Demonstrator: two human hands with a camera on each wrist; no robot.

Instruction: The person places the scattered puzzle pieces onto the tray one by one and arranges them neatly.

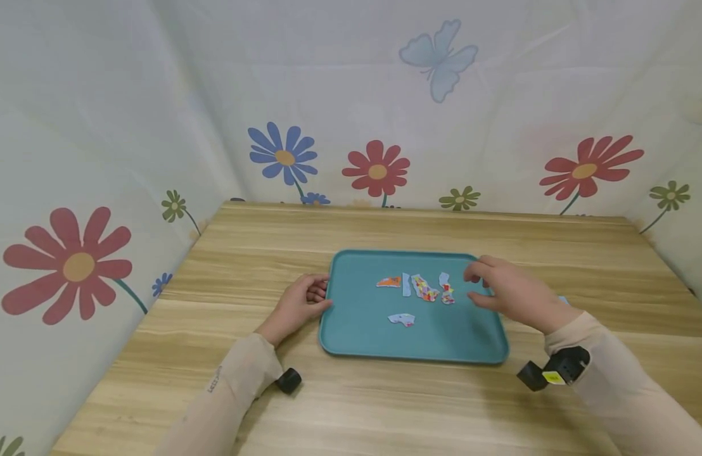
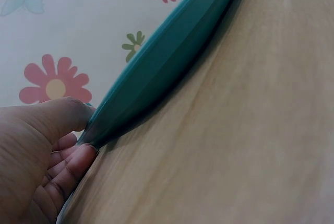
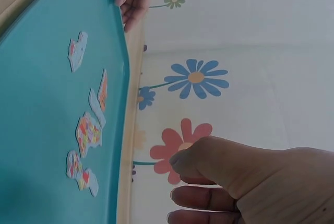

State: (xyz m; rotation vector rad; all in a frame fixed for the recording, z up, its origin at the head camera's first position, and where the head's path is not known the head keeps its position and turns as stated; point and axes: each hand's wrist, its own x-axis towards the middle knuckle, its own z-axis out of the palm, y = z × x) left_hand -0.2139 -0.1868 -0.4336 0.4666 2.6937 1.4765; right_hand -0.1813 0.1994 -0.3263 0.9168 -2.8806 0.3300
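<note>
A teal tray (image 1: 362, 342) lies on the table. My left hand (image 1: 298, 304) holds its left rim, thumb and fingers at the edge in the left wrist view. On the tray are several small, irregular paper pieces: an orange piece (image 1: 389, 282), a thin pale-blue strip (image 1: 406, 285), a multicoloured piece (image 1: 424, 288), a pale-blue and coloured piece (image 1: 446, 293) and, nearer me, a pale-blue piece (image 1: 402, 320). Above the tray's right side hovers my right hand (image 1: 513, 291), fingers loosely bent and apart from the thumb, with nothing held.
The wooden table (image 1: 385, 405) extends around the tray. A small pale-blue thing (image 1: 564, 299) shows partly behind the right wrist. A white curtain (image 1: 328, 76) printed with flowers and a butterfly hangs behind the table.
</note>
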